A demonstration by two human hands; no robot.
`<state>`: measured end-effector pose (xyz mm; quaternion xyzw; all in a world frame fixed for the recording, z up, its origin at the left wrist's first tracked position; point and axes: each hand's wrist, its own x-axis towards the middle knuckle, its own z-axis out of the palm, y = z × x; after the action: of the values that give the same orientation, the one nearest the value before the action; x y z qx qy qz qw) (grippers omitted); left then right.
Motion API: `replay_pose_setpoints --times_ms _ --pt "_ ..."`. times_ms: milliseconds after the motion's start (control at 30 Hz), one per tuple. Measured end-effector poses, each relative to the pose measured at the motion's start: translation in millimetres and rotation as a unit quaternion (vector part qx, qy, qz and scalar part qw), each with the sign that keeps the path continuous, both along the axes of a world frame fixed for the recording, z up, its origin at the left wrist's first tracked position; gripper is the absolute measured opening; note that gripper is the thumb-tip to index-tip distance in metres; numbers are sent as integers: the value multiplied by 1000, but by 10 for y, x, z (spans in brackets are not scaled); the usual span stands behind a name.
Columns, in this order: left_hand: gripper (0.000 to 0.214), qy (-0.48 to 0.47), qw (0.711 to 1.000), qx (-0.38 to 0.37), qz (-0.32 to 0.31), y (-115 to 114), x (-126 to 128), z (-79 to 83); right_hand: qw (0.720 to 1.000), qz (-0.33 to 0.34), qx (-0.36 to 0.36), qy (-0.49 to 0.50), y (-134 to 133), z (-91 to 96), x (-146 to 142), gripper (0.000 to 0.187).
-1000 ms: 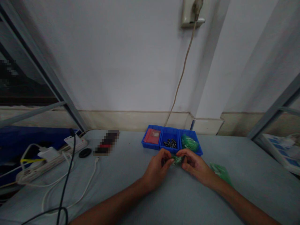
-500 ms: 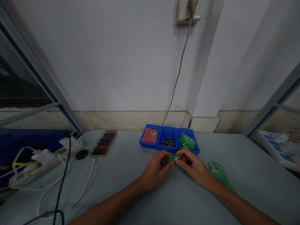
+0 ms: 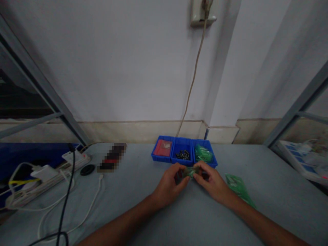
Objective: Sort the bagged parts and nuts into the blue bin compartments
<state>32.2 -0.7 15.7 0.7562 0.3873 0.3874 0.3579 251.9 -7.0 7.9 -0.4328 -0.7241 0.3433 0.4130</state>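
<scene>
Between my hands is a small green plastic bag (image 3: 190, 171), pinched at both sides above the table. My left hand (image 3: 171, 182) grips its left side with thumb and fingers. On the other side my right hand (image 3: 210, 181) closes its thumb and fingertips on it; what the bag contains is too blurred to tell. Just beyond are three joined blue bins (image 3: 173, 160). The left bin has a red plastic bag (image 3: 163, 148), the middle one small black and silver pieces (image 3: 182, 155), the right one green plastic bags (image 3: 203, 153).
A green bag (image 3: 239, 189) lies beside my right forearm. To the left are a power strip (image 3: 24, 195) with chargers, white and black cables (image 3: 67, 198), a black disc (image 3: 87, 169) and a pixelated item (image 3: 112, 159). A tray (image 3: 299, 162) stands at the far right.
The view has shifted slightly. Both hands stay together on the small green bag, whose shape between the fingers looks a little different.
</scene>
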Motion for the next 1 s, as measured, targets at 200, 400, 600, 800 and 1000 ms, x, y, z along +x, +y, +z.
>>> replay_pose_setpoints --times_ms 200,400,600,800,1000 --pt "13 10 1000 1 4 -3 -1 -1 1000 11 -15 2 -17 -2 -14 30" --pt "12 4 1000 2 20 5 2 -13 1000 2 12 -8 -41 24 -37 29" --pt "11 -2 1000 20 20 13 -3 -43 1000 -10 14 -17 -43 30 -44 26" --pt "18 -16 1000 24 -1 11 1 -21 999 -22 18 -17 -50 19 -48 24" --pt "19 -26 999 26 -9 18 4 -24 999 -25 23 -28 -42 -2 -50 18"
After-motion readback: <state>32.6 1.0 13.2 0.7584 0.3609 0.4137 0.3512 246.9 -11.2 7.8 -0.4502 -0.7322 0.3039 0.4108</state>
